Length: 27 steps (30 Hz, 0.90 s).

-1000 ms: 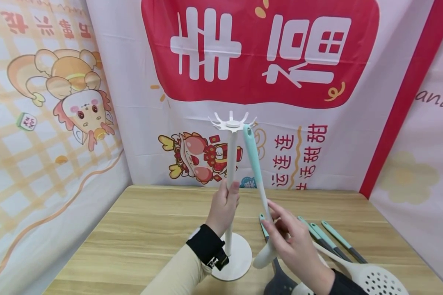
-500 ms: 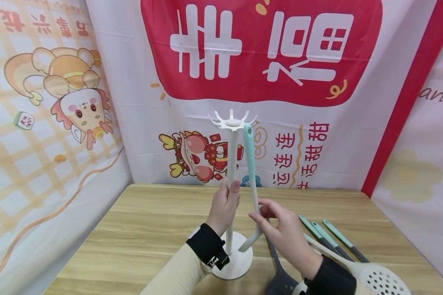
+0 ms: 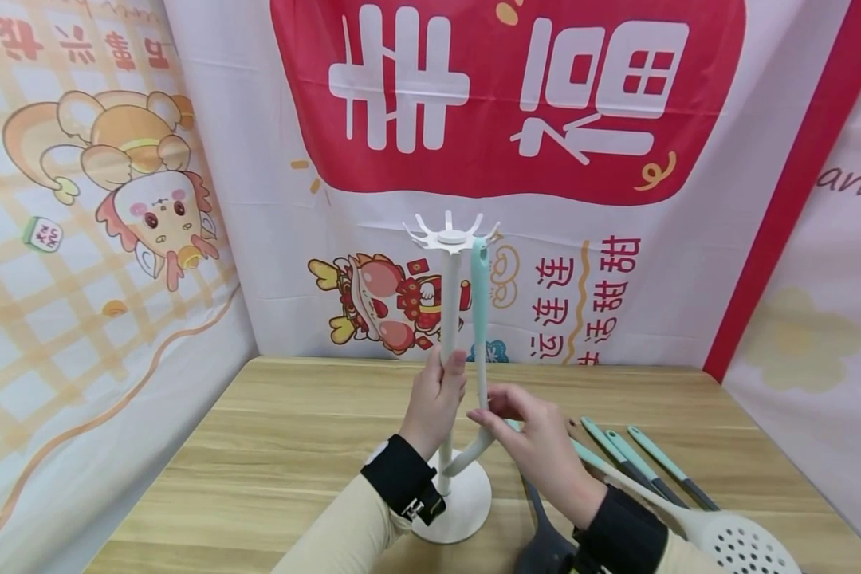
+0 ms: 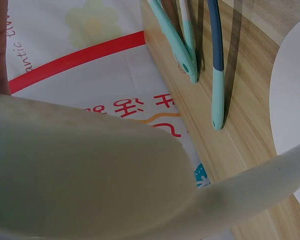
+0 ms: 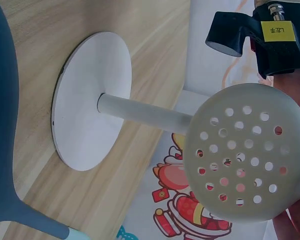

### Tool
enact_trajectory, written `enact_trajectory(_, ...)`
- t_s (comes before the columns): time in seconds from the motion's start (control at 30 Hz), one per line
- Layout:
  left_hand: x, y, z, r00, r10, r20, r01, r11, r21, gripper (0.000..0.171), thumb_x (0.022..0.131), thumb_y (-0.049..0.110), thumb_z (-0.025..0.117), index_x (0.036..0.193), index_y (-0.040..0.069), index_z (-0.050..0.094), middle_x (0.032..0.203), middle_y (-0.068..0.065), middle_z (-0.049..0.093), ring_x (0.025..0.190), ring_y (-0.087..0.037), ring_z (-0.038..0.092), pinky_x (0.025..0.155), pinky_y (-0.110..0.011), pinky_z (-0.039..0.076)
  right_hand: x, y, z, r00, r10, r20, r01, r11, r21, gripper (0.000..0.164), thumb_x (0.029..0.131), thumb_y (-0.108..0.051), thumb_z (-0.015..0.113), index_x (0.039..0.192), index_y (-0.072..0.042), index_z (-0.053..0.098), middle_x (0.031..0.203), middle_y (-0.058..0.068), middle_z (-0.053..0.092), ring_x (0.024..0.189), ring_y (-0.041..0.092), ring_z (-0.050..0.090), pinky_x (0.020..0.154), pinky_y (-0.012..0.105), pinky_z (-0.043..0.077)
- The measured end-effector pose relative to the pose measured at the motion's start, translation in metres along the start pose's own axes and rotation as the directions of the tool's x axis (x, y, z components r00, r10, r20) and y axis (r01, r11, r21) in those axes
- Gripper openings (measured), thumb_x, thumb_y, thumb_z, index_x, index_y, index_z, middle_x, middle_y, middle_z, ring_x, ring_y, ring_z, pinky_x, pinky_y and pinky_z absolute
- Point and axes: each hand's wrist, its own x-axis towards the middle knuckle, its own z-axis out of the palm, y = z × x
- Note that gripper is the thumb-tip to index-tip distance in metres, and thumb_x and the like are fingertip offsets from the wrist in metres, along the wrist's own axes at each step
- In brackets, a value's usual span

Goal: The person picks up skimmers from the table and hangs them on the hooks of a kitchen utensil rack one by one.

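Note:
My left hand (image 3: 434, 406) grips the pole of a white utensil stand (image 3: 452, 295), its round base on the table and a ring of hooks on top. Between thumb and fingers, my right hand (image 3: 538, 438) pinches the lower handle of a pale skimmer (image 3: 480, 303) with a mint-green grip. This skimmer hangs upright beside the pole, its holed top at the hooks; whether a hook passes through the hole I cannot tell. Its perforated head (image 5: 247, 150) shows before the pole in the right wrist view. In the left wrist view, a pale curved surface fills the lower left.
On the wooden table (image 3: 294, 446), a dark grey utensil (image 3: 541, 538) lies just right of the stand. Another pale skimmer (image 3: 742, 546) rests farther right, along with several mint-handled utensils (image 3: 638, 458). Printed cloth (image 3: 373, 199) hangs behind and at both sides.
My right hand has moved left with the skimmer. Its lower end has swung toward the pole, so the handle goes from slanted to upright. My left hand stays on the pole.

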Motion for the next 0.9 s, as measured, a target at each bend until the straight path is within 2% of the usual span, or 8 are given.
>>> enact_trajectory(0.3, 0.0, 0.0, -0.001, 1.0, 0.011, 0.002, -0.011, 1.0, 0.005, 0.025, 0.109, 0.029, 0.033, 0.114, 0.006, 0.042, 0.069, -0.002, 0.04, 0.059, -0.011, 0.038, 0.06, -0.024, 0.034, 0.003, -0.001, 0.003, 1.0, 0.017, 0.013, -0.017, 1.0, 0.015, 0.016, 0.086, -0.015, 0.075, 0.101, -0.013, 0.071, 0.084, -0.006, 0.073, 0.082, 0.009, 0.07, 0.077, 0.026, 0.057)
enact_trajectory(0.5, 0.001, 0.001, -0.001, 1.0, 0.004, -0.006, -0.004, 1.0, 0.007, 0.027, 0.109, 0.03, 0.034, 0.117, 0.006, 0.043, 0.071, -0.004, 0.042, 0.061, -0.011, 0.04, 0.06, -0.024, 0.035, 0.0, 0.002, -0.006, 1.0, 0.018, -0.003, -0.018, 0.999, 0.038, 0.022, 0.091, -0.022, 0.071, 0.11, -0.013, 0.072, 0.099, -0.001, 0.076, 0.093, 0.014, 0.071, 0.084, 0.033, 0.056)
enact_trajectory(0.6, 0.001, 0.001, -0.001, 1.0, -0.006, -0.008, 0.006, 1.0, -0.004, 0.028, 0.108, 0.032, 0.035, 0.116, 0.006, 0.043, 0.071, -0.004, 0.042, 0.061, -0.012, 0.041, 0.059, -0.023, 0.035, 0.001, 0.008, -0.014, 0.998, 0.063, -0.024, -0.062, 0.997, 0.035, 0.022, 0.096, -0.025, 0.065, 0.113, -0.012, 0.071, 0.106, 0.002, 0.075, 0.097, 0.016, 0.069, 0.085, 0.03, 0.055)
enact_trajectory(0.73, 0.001, 0.0, 0.0, 1.0, -0.018, -0.009, 0.018, 1.0, -0.025, 0.029, 0.109, 0.032, 0.034, 0.115, 0.005, 0.043, 0.071, -0.004, 0.041, 0.061, -0.012, 0.04, 0.059, -0.022, 0.036, 0.002, 0.021, -0.023, 0.987, 0.162, -0.011, -0.162, 0.986, -0.047, 0.027, 0.1, -0.032, 0.059, 0.113, -0.012, 0.071, 0.108, 0.002, 0.074, 0.097, 0.016, 0.067, 0.084, 0.032, 0.056)
enact_trajectory(0.83, 0.001, -0.001, 0.0, 1.0, -0.024, -0.01, 0.024, 0.999, -0.033, 0.029, 0.109, 0.031, 0.033, 0.115, 0.005, 0.043, 0.072, -0.004, 0.041, 0.062, -0.012, 0.04, 0.06, -0.022, 0.036, 0.004, 0.033, -0.03, 0.966, 0.255, 0.034, -0.248, 0.959, -0.139, 0.03, 0.1, -0.033, 0.058, 0.117, -0.01, 0.069, 0.11, 0.005, 0.072, 0.099, 0.019, 0.065, 0.084, 0.038, 0.055)
enact_trajectory(0.9, 0.001, -0.002, 0.0, 1.0, -0.022, -0.01, 0.022, 0.999, -0.035, 0.028, 0.109, 0.031, 0.034, 0.115, 0.005, 0.043, 0.072, -0.004, 0.041, 0.062, -0.011, 0.04, 0.06, -0.022, 0.036, 0.005, 0.042, -0.035, 0.943, 0.325, 0.07, -0.305, 0.93, -0.207, 0.032, 0.1, -0.032, 0.058, 0.121, -0.008, 0.066, 0.113, 0.008, 0.07, 0.101, 0.022, 0.063, 0.083, 0.039, 0.055)
